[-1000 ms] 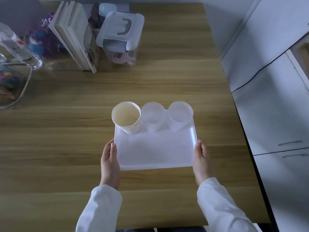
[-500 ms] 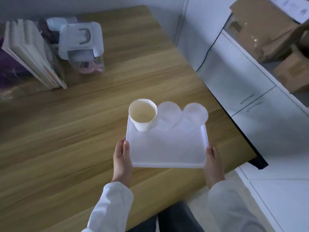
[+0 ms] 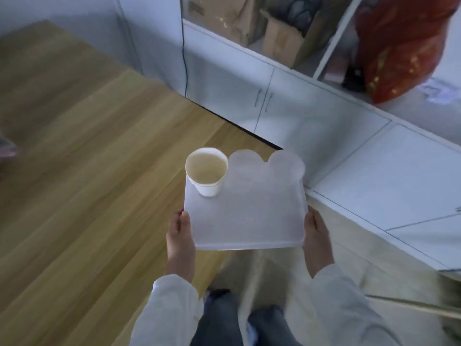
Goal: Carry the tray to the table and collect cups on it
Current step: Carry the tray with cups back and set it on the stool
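I hold a white rectangular tray (image 3: 245,222) level in the air, past the right corner of the wooden table (image 3: 87,171). My left hand (image 3: 180,242) grips its left edge and my right hand (image 3: 317,242) grips its right edge. A white paper cup (image 3: 206,172) stands upright at the tray's far left corner. Beside it along the far edge stand two translucent plastic cups, one in the middle (image 3: 245,168) and one at the right (image 3: 287,166); blur makes them faint.
White cabinets (image 3: 287,113) run along the right, with cardboard boxes (image 3: 284,36) and a red bag (image 3: 399,46) on an open shelf above. A black cable (image 3: 185,58) hangs down the cabinet. My legs (image 3: 239,320) stand on pale floor below the tray.
The tray with its three cups has left the tabletop and swung right, clear of the table's corner. The view has turned right; the books and containers at the table's back are out of sight.
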`<state>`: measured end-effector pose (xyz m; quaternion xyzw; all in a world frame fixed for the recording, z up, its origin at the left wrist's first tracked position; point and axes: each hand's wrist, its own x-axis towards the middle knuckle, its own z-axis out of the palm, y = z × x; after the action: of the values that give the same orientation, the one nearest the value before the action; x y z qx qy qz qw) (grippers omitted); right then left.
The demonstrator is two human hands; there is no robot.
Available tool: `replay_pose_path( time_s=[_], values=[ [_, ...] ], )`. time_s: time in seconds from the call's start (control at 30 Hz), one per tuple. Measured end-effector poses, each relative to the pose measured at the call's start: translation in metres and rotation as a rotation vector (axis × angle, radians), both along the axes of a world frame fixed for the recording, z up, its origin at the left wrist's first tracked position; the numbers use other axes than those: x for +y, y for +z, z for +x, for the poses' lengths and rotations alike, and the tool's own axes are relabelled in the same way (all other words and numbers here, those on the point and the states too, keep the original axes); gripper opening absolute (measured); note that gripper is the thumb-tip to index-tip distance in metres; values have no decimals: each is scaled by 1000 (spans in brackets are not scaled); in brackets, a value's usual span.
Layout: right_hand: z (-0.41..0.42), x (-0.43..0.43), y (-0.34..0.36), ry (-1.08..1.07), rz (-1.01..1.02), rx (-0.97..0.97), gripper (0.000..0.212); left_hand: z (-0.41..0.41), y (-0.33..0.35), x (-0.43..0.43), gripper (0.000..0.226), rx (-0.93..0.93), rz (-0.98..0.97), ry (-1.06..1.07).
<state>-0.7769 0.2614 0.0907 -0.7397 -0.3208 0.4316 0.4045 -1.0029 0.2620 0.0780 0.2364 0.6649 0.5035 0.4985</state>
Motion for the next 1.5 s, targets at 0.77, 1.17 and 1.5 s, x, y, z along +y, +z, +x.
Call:
replay_pose_path(
  time_s=[0.77,1.17,1.5],
  values=[
    [349,-278,9,-834,110,82,27,418,7,-124,24,74,65,-839],
    [480,-393,-17,-1263,148,5,27,625,0,-182,26,-16,52,-1227],
    [593,-412,-11,-1419,122,-60,19,781,8,-182,29,-14,106,-1408]
  ],
)
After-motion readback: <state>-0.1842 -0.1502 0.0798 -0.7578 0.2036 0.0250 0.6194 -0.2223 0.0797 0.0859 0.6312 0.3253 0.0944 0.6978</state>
